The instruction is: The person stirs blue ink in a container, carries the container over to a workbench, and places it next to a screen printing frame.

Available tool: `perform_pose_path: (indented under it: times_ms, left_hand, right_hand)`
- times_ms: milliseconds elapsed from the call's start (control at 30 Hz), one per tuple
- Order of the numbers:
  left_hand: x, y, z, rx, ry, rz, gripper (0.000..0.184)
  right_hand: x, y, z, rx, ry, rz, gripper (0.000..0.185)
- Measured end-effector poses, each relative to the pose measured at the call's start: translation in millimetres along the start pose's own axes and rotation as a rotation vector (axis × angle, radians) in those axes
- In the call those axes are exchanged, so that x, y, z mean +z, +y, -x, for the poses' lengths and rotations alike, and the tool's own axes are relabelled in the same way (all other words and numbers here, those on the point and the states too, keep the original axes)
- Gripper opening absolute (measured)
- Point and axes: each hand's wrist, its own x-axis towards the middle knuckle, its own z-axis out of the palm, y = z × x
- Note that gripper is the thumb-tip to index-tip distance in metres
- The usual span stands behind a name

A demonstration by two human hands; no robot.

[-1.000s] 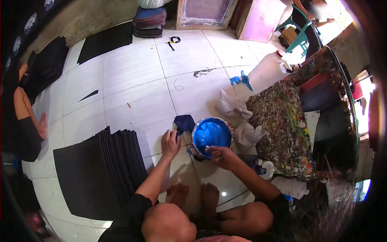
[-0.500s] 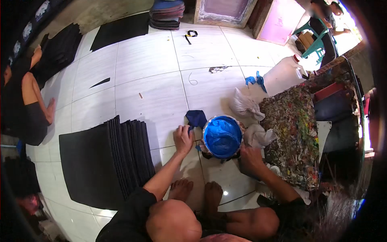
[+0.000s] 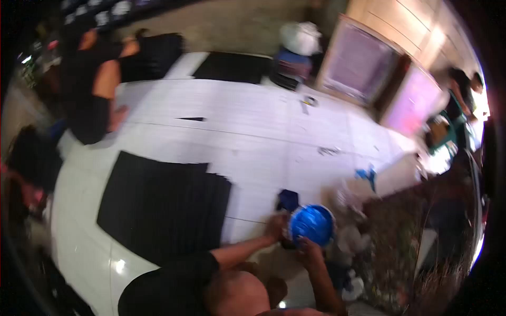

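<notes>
A round tub of blue paint (image 3: 312,225) stands on the floor in front of me. By its left side is my left hand (image 3: 276,227), blurred, near a dark blue cloth (image 3: 288,199). My right hand (image 3: 308,250) is at the tub's near rim, its fingers partly over the edge. Motion blur hides what either hand grips. To the left, a stack of black sheets (image 3: 163,205) lies on the white tiles.
A paint-crusted surface (image 3: 395,226) and pale cloth bundles (image 3: 352,239) are right of the tub. A large white jug (image 3: 398,175) stands beyond. One person (image 3: 87,89) sits at left, another (image 3: 461,95) at far right. Framed screens (image 3: 361,63) lean at the back.
The view has swung left and blurred. My right hand has moved from the tub's right side to its near rim, and my left hand has come closer to the tub.
</notes>
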Motion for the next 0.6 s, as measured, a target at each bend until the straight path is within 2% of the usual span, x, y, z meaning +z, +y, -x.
perform_pose_path:
  times_ms: [33, 67, 100, 167, 267, 300, 367, 467, 500, 567, 600]
  left_hand:
    - [3, -7, 0, -0.029, 0.033, -0.028, 0.041]
    - [-4, 1, -5, 0.036, 0.053, -0.062, 0.040]
    - [-14, 13, -6, 0.102, 0.060, -0.092, 0.040]
    - [-36, 32, -4, 0.192, 0.016, -0.310, 0.042]
    - [-48, 42, -6, 0.201, 0.010, -0.227, 0.043]
    - [-49, 46, -6, 0.193, -0.010, -0.163, 0.044]
    - [-44, 33, -8, 0.236, 0.018, -0.216, 0.037]
    - [-44, 41, -23, -0.116, 0.451, -0.037, 0.021]
    - [-58, 57, -38, -0.118, 0.448, -0.046, 0.021]
    - [-79, 96, -65, -0.208, 0.500, 0.227, 0.021]
    - [-75, 118, -69, -0.231, 0.305, 0.442, 0.025]
  right_hand:
    - [-9, 5, -16, -0.056, -0.160, -0.146, 0.020]
    - [-31, 17, -35, -0.100, -0.304, -0.301, 0.027]
    - [-49, 26, -54, -0.061, -0.423, -0.491, 0.027]
    - [-58, 39, -68, 0.000, -0.556, -0.670, 0.027]
    - [-91, 36, -53, -0.025, -0.685, -0.651, 0.033]
    - [-106, 37, -51, -0.090, -0.554, -0.507, 0.032]
    - [-58, 1, 12, -0.188, -0.254, 0.136, 0.030]
    - [11, -40, 89, -0.402, -0.071, 0.937, 0.026]
    - [30, -50, 102, -0.494, 0.009, 1.111, 0.025]
    - [30, -55, 90, -0.715, 0.257, 1.326, 0.036]
    - [27, -58, 82, -0.825, 0.386, 1.429, 0.041]
